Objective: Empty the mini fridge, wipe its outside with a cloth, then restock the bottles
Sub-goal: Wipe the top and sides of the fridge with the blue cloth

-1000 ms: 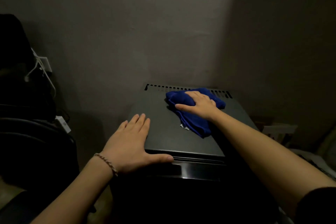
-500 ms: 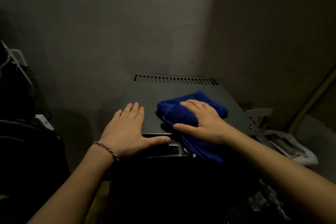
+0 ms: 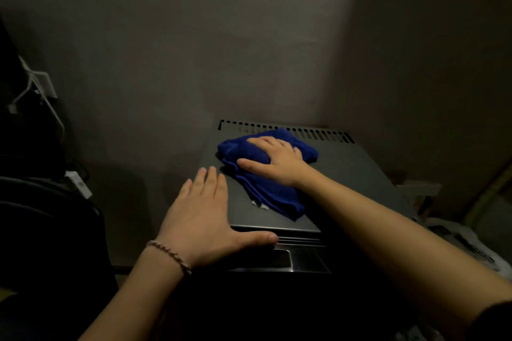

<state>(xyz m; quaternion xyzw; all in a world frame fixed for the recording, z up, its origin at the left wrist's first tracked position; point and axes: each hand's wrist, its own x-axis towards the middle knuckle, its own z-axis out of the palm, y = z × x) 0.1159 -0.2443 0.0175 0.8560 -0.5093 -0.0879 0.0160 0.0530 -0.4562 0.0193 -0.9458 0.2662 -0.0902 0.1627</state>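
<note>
Head view: right hand presses crumpled dark-blue cloth onto dark metal mini fridge top near rear vent slots, fingers spread. Left hand lies flat at front-left corner, grip open, thumb along front edge.

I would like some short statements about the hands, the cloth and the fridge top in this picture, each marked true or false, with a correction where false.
1. The right hand presses a blue cloth on top of the mini fridge. True.
2. The left hand holds a bottle. False: it rests flat on the front left corner of the fridge top, holding nothing.
3. The cloth lies near the vent slots at the back edge. True.
4. The cloth is white. False: it is dark blue.
5. A braided bracelet is on the left wrist. True.
6. The two hands touch each other. False: they are apart.
</note>
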